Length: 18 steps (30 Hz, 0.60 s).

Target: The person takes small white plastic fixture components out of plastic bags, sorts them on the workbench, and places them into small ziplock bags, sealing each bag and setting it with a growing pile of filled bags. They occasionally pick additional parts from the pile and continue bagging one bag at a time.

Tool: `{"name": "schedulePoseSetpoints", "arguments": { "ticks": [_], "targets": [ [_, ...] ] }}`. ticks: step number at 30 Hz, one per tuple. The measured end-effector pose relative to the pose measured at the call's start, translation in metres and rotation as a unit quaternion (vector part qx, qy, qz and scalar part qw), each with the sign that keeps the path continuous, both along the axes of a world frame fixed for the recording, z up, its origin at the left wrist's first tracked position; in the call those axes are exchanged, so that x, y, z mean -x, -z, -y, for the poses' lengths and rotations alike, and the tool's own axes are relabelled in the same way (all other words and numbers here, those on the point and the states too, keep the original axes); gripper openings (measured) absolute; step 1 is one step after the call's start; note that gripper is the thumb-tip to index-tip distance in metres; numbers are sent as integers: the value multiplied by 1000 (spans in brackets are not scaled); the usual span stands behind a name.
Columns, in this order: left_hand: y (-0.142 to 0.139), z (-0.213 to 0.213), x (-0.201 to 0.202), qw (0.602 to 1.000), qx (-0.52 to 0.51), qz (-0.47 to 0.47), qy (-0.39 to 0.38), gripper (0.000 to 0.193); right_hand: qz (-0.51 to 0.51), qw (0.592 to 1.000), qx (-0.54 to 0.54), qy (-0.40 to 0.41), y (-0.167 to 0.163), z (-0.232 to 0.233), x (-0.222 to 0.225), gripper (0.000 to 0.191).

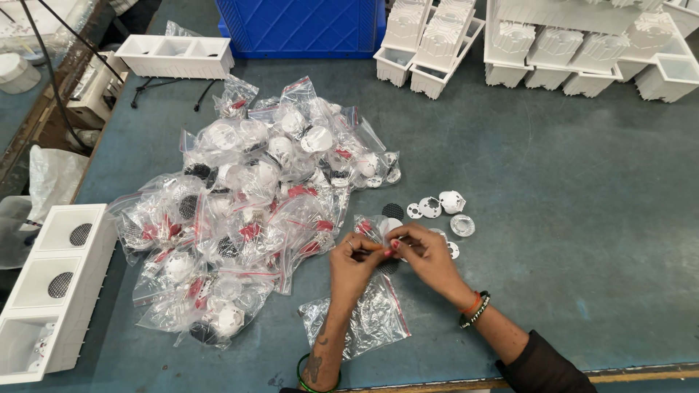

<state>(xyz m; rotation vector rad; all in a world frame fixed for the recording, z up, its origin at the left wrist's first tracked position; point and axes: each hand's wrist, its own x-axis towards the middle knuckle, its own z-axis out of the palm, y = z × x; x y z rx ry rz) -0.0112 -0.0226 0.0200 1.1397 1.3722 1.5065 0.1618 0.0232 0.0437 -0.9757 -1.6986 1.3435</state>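
Note:
My left hand [352, 266] and my right hand [426, 256] meet over the table, both pinching a small clear zip bag [373, 227] with a red seal strip and white plastic parts inside. An emptied clear bag [368, 320] lies flat under my left wrist. Just beyond my right hand lie loose parts: a black mesh disc [392, 211], small white discs [424, 209], a white domed housing [451, 201] and a clear round lens [462, 225].
A big heap of filled clear bags [247, 204] covers the table's left half. A white three-cell tray [51, 284] sits at the left edge, another white tray [175, 56] at the back left. A blue crate [300, 28] and stacked white trays [582, 44] line the back.

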Motion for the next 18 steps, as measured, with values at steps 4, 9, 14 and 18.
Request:
{"name": "schedulePoseSetpoints", "arguments": {
  "ticks": [4,9,14,18],
  "targets": [
    [5,0,-2,999,45,-17,15,16,36,997,-72,-20,-9,6,4,20],
    [22,-5,0,997,14,82,10,13,50,996,-75,-12,-19,9,5,25],
    [34,-9,1,994,-13,111,-5,15,51,994,-92,-17,-23,10,6,29],
    [30,-10,2,984,-32,174,-21,28,46,996,-78,-19,-25,11,7,28]
  ]
}}
